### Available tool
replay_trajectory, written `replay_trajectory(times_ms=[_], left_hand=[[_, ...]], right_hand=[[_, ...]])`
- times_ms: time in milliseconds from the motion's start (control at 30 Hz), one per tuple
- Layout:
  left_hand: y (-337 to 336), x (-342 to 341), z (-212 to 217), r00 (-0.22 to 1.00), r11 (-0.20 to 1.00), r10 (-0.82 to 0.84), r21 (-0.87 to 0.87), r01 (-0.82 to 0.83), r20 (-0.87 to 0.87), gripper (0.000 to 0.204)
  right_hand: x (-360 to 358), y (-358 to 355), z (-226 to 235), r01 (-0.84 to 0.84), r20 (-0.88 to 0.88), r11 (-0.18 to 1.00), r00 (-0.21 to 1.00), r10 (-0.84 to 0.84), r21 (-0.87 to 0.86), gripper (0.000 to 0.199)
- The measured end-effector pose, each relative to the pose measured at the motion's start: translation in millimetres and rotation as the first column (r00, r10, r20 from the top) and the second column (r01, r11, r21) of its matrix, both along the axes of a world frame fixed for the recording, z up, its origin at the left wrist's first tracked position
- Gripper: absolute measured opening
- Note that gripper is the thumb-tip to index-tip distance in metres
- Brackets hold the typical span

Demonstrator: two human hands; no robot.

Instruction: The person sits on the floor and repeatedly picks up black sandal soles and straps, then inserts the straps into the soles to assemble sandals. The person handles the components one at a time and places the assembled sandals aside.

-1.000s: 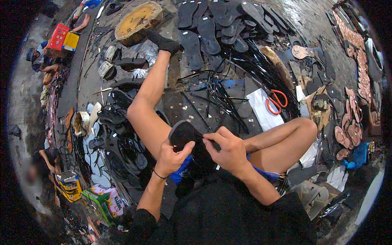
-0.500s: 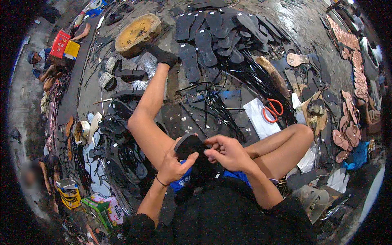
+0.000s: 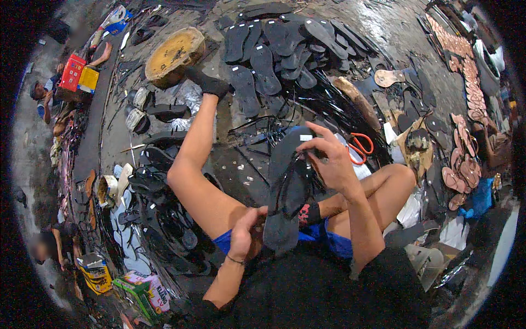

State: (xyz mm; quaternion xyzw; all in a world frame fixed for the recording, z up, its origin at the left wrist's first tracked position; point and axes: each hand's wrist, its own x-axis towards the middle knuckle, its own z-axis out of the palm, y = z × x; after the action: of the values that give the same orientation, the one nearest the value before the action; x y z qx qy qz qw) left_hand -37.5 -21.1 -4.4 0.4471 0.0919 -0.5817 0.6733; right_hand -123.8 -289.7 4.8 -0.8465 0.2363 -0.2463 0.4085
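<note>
A black flip-flop (image 3: 280, 219) with thin black straps stands lengthwise in front of my lap, its top face showing and a small white label near the far end. My left hand (image 3: 242, 234) grips its near end from the left side, with some fingers hidden behind the sole. Up at the far end, my right hand (image 3: 331, 164) has its bent fingers on the sole's right edge and the strap. Just beyond that hand, red-orange scissor handles (image 3: 360, 149) lie over a white sheet.
Many black soles (image 3: 267, 70) are heaped ahead, beside a bundle of black strips (image 3: 334, 107). A round wooden block (image 3: 175, 55) sits near my outstretched foot. Pink sandals (image 3: 463, 170) lie at right, grey soles (image 3: 129, 236) and boxes (image 3: 143, 293) at left. Other people are at far left.
The flip-flop has turned from nearly end-on to lengthwise, its strapped face now showing. My right hand has moved up to the far end; my left hand is slightly lower.
</note>
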Motion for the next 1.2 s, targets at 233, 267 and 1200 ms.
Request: replay_trajectory(times_ms=[233,267,1200], left_hand=[[17.2,3.4,-48.2,0.994,0.983,-0.095,-0.152,0.101,0.044,0.041],[5.9,18.9,-35.6,1.000,0.984,-0.016,-0.180,0.018,0.011,0.043],[10.6,163.7,24.3,0.403,0.819,-0.114,0.315,-0.479,0.908,0.075]], right_hand=[[37.5,-8.3,-7.1,-0.185,0.025,0.977,0.983,0.183,0.106,0.020],[47.9,-7.5,-10.3,-0.177,0.017,0.973,0.984,0.176,0.151,0.020],[124.3,13.9,-104.9,-0.104,-0.384,0.953,0.898,0.212,0.283,0.051]])
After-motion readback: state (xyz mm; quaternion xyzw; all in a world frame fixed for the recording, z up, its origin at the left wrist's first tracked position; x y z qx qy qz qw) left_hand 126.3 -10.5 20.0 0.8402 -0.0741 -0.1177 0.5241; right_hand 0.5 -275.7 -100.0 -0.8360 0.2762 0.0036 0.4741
